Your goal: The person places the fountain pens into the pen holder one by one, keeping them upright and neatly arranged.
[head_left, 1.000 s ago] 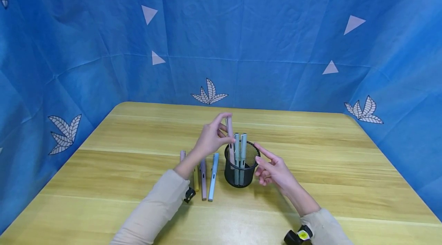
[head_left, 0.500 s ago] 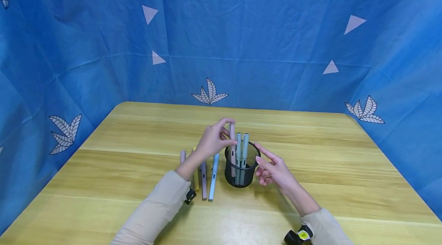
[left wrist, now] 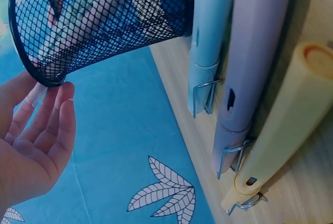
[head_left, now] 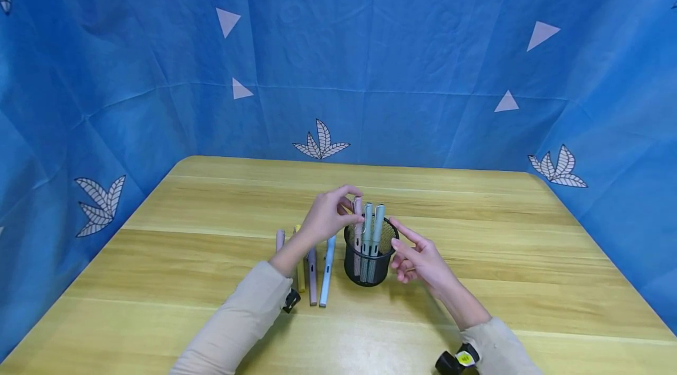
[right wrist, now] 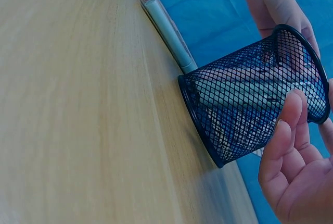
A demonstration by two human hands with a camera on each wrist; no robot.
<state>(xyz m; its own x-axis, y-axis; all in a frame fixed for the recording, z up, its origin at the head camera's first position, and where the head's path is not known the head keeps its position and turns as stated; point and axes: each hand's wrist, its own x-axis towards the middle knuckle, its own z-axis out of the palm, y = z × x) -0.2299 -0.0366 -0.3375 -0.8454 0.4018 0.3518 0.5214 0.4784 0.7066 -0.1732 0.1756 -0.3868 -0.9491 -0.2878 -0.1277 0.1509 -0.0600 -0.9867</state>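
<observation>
My left hand (head_left: pixel 329 215) holds a pale pink pen (head_left: pixel 357 240) upright at the left inside of a black mesh pen holder (head_left: pixel 388 257). The index finger is by the pen's top and the thumb along its side. Two grey-green pens (head_left: pixel 378 228) lean in the holder beside it. My right hand (head_left: pixel 420 257) steadies the holder's right side, its index finger and thumb at the rim and the other fingers curled. In the right wrist view, the pens show through the mesh (right wrist: pixel 234 125); the left hand (right wrist: pixel 276 10) is behind the rim.
Left of the holder, a light blue pen (head_left: pixel 327 275), a purple pen (head_left: pixel 312 281), a yellow pen (head_left: pixel 301 275) and a lilac pen (head_left: pixel 280 238) lie on the wooden table (head_left: pixel 529 281), partly behind the left forearm. A blue curtain (head_left: pixel 423 69) hangs behind the table.
My left hand has lowered the pale pink pen into the holder. The two grey-green pens have shifted slightly to the right. The right hand stays at the rim.
</observation>
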